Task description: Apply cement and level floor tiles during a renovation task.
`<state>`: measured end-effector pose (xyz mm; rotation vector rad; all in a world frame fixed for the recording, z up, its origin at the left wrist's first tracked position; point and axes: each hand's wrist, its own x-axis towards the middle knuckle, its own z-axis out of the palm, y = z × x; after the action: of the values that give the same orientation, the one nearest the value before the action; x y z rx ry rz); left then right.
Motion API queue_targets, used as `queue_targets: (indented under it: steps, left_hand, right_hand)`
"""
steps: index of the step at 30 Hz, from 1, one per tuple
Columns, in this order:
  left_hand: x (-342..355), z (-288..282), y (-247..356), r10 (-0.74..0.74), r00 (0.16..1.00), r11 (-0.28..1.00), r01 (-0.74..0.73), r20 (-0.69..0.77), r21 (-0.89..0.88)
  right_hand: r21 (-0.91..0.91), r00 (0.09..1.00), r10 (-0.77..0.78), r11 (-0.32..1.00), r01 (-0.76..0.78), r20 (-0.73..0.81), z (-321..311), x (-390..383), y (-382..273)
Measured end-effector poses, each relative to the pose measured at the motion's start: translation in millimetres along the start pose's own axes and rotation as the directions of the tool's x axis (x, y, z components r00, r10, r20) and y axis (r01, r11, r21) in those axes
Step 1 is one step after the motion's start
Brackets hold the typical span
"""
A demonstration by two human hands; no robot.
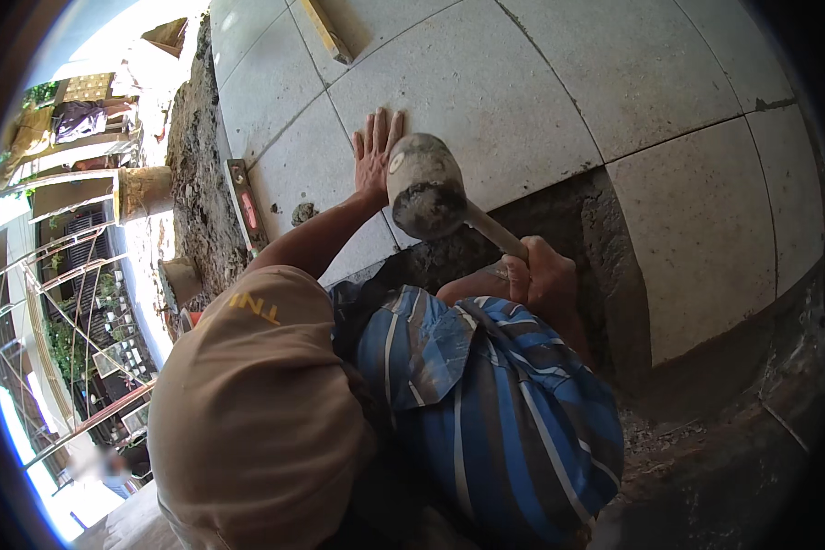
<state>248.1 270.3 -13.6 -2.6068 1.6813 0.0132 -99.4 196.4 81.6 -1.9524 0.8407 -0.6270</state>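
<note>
Head view shows the left hand [374, 165] laid palm-down on a large pale grey floor tile [495, 96], its fingers slightly apart and pointing away from the body. Just right of that hand is the barrel-shaped, grey-and-black head of a wooden-handled mallet [427, 188]; whether it touches the tile, I cannot tell. The right hand [548, 275] has its fingers clamped around the far end of the handle, so the head lies ahead and to the left of them. Beneath the handle runs a dark, rough strip of ground [559, 213]. A slim spirit level with a red insert [246, 203] lies left of the left forearm, near a grey crumbly lump [303, 214].
</note>
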Motion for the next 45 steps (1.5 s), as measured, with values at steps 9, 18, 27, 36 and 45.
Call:
queue_targets:
  steps: [9, 18, 27, 36, 45]
  left_hand:
    - [-5.7, -6.7, -3.8, 0.082, 0.995, 0.992, -0.087, -0.058, -0.089]
    - [-83.5, -4.9, -66.3, -0.444, 0.896, 0.891, 0.440, -0.012, -0.112]
    - [-131.3, 9.5, -90.3, -0.553, 0.803, 0.832, 0.545, 0.223, 0.100]
    - [-140.1, 1.2, -91.6, -0.446, 0.891, 0.891, 0.432, -0.090, -0.140]
    - [-139.5, 10.8, -103.1, -0.458, 0.887, 0.873, 0.434, -0.067, -0.222]
  right_hand:
    - [-0.010, 0.990, 0.136, 0.991, -0.136, 0.029, 12.9, -10.8, 12.4]
    - [-0.157, 0.980, 0.197, 0.968, -0.195, -0.005, -22.3, 8.2, 25.6]
    - [0.065, 0.935, -0.238, 0.971, 0.229, 0.262, 24.5, 44.4, -39.3]
    - [-0.167, 0.692, -0.081, 0.944, 0.284, 0.717, 113.5, 32.7, -31.8]
    - [-0.238, 0.765, -0.022, 0.944, 0.227, 0.643, 103.6, 36.1, -22.9]
